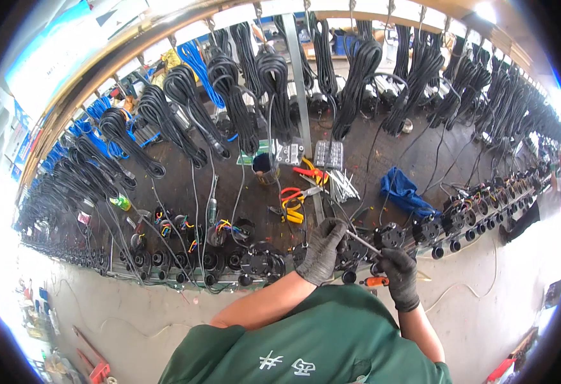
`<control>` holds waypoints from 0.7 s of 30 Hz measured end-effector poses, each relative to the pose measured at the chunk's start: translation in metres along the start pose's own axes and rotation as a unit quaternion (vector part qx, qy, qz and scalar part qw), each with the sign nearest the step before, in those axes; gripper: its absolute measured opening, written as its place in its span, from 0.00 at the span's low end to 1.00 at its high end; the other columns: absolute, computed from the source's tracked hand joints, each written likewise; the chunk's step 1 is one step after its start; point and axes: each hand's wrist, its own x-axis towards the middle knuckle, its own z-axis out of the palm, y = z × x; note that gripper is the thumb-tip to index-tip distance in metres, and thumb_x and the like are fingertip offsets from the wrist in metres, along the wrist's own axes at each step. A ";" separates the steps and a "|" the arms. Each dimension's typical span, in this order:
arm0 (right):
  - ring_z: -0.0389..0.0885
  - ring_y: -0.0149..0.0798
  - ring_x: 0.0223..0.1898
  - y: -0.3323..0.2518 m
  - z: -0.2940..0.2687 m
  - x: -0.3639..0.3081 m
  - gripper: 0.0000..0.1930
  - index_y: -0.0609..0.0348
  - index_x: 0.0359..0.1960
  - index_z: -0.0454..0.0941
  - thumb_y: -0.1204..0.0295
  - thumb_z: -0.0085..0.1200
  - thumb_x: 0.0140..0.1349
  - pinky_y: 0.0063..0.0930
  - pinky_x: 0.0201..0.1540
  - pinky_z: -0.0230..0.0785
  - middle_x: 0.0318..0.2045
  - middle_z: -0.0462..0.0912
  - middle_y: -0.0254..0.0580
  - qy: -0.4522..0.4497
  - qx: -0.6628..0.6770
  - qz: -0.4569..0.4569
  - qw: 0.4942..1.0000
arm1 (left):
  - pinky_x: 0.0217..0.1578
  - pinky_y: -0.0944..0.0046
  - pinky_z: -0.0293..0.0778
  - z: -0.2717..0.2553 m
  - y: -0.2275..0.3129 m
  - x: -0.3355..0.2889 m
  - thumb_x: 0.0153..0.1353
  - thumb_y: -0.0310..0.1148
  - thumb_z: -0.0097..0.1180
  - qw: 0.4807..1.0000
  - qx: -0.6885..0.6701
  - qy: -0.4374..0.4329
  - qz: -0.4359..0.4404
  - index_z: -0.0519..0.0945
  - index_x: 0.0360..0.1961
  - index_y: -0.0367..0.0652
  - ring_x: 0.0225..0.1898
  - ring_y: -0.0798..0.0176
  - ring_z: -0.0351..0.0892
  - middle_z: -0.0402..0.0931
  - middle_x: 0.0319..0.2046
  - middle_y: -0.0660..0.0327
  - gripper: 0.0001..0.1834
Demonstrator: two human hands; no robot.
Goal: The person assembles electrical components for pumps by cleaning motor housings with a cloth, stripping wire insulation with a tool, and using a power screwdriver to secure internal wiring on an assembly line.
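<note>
My left hand [324, 249], in a black glove, is closed, its fingertips at the upper end of a thin grey rod-like length [362, 243]. The other end of that length runs into the fingers of my right hand [399, 272], also gloved and closed. Whether it is a stiff cable or a tool shaft I cannot tell. An orange-bodied tool [376, 281] shows beside my right hand; the frame does not make clear if it is gripped. Round black motor housings [392, 235] stand at the bench edge by both hands, one partly hidden behind the grey length.
Coiled black cables [357, 83] hang from an overhead rail, leads trailing onto the dark bench [229, 185]. Red-handled pliers [291, 194], yellow cutters [312, 173], white strips [343, 185], a dark cup [265, 169] and a blue cloth [405, 192] lie ahead. Housings line the edge.
</note>
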 end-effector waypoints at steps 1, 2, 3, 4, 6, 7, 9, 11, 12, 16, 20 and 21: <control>0.80 0.29 0.32 -0.005 0.003 0.001 0.13 0.62 0.50 0.81 0.84 0.55 0.64 0.24 0.37 0.75 0.34 0.82 0.36 0.014 -0.002 0.007 1.000 | 0.27 0.74 0.68 -0.001 -0.001 0.000 0.72 0.36 0.57 1.000 0.001 0.000 -0.009 0.77 0.41 0.43 0.25 0.77 0.71 0.73 0.27 0.70 0.08; 0.79 0.29 0.28 -0.006 0.005 0.001 0.12 0.63 0.50 0.81 0.81 0.53 0.66 0.24 0.32 0.75 0.32 0.82 0.38 0.018 0.056 0.045 0.997 | 0.26 0.74 0.68 -0.003 -0.002 0.000 0.72 0.36 0.57 1.000 -0.004 0.001 -0.009 0.77 0.41 0.43 0.25 0.77 0.71 0.73 0.27 0.69 0.08; 0.79 0.32 0.25 -0.009 0.006 0.002 0.12 0.64 0.51 0.80 0.75 0.52 0.69 0.24 0.29 0.74 0.29 0.82 0.41 0.003 0.127 0.050 0.991 | 0.26 0.74 0.68 -0.002 -0.002 0.000 0.72 0.36 0.57 1.000 -0.012 -0.002 -0.010 0.76 0.41 0.43 0.25 0.77 0.71 0.73 0.26 0.69 0.08; 0.79 0.33 0.25 -0.012 0.003 0.003 0.13 0.65 0.51 0.80 0.72 0.52 0.69 0.25 0.28 0.73 0.29 0.82 0.43 -0.011 0.152 0.108 0.982 | 0.26 0.73 0.68 -0.001 0.000 -0.001 0.72 0.37 0.57 1.000 -0.012 -0.007 0.000 0.76 0.41 0.43 0.25 0.76 0.71 0.73 0.26 0.68 0.09; 0.79 0.36 0.23 -0.016 0.003 0.003 0.16 0.66 0.52 0.79 0.67 0.53 0.70 0.26 0.27 0.72 0.26 0.82 0.45 -0.028 0.192 0.169 0.966 | 0.26 0.73 0.67 -0.006 -0.004 -0.001 0.72 0.37 0.57 1.000 -0.014 0.000 -0.005 0.76 0.41 0.43 0.25 0.75 0.70 0.73 0.25 0.68 0.09; 0.80 0.36 0.26 -0.016 0.005 0.004 0.14 0.66 0.51 0.80 0.70 0.56 0.69 0.28 0.30 0.73 0.30 0.82 0.43 -0.019 0.176 0.150 0.973 | 0.26 0.74 0.67 -0.010 -0.009 0.002 0.72 0.36 0.57 1.000 -0.020 -0.003 -0.004 0.76 0.41 0.43 0.25 0.75 0.70 0.73 0.25 0.68 0.08; 0.80 0.33 0.31 -0.004 0.008 0.004 0.11 0.66 0.49 0.80 0.76 0.57 0.67 0.27 0.33 0.74 0.36 0.81 0.40 -0.011 -0.018 0.009 1.000 | 0.26 0.70 0.69 -0.014 -0.014 0.005 0.71 0.34 0.57 0.999 -0.037 0.002 -0.005 0.77 0.40 0.44 0.23 0.73 0.70 0.72 0.22 0.68 0.06; 0.79 0.31 0.35 -0.005 0.002 0.007 0.10 0.66 0.47 0.81 0.80 0.57 0.65 0.27 0.35 0.73 0.40 0.80 0.37 -0.030 -0.089 -0.056 0.994 | 0.26 0.69 0.69 -0.015 -0.018 0.004 0.71 0.34 0.58 0.999 -0.046 0.012 -0.012 0.78 0.40 0.45 0.22 0.72 0.70 0.72 0.22 0.68 0.06; 0.80 0.31 0.33 -0.005 0.004 0.006 0.10 0.65 0.47 0.81 0.82 0.54 0.65 0.26 0.36 0.74 0.37 0.80 0.38 -0.016 -0.085 -0.051 0.995 | 0.27 0.70 0.69 -0.013 -0.018 0.001 0.70 0.35 0.58 0.997 -0.060 0.021 -0.036 0.77 0.39 0.45 0.23 0.73 0.70 0.72 0.23 0.69 0.06; 0.78 0.31 0.23 -0.011 0.009 0.000 0.11 0.64 0.52 0.78 0.74 0.52 0.71 0.26 0.26 0.72 0.27 0.80 0.40 0.011 0.057 0.069 0.996 | 0.29 0.70 0.67 -0.005 -0.012 -0.003 0.70 0.36 0.58 0.999 -0.041 -0.008 -0.020 0.77 0.40 0.45 0.25 0.74 0.69 0.71 0.22 0.69 0.07; 0.79 0.31 0.26 -0.022 0.013 -0.002 0.15 0.64 0.55 0.78 0.73 0.54 0.70 0.26 0.29 0.72 0.30 0.82 0.42 -0.006 0.131 0.123 0.984 | 0.29 0.71 0.66 -0.001 -0.010 -0.006 0.71 0.36 0.58 1.000 -0.009 0.022 0.000 0.77 0.39 0.44 0.25 0.74 0.68 0.71 0.22 0.69 0.08; 0.80 0.31 0.29 -0.016 0.015 -0.005 0.15 0.64 0.56 0.78 0.74 0.55 0.70 0.26 0.33 0.74 0.32 0.83 0.42 -0.003 0.120 0.080 0.990 | 0.29 0.71 0.66 0.000 -0.010 -0.006 0.71 0.36 0.58 1.000 -0.005 0.020 -0.009 0.77 0.39 0.44 0.25 0.74 0.68 0.71 0.22 0.69 0.08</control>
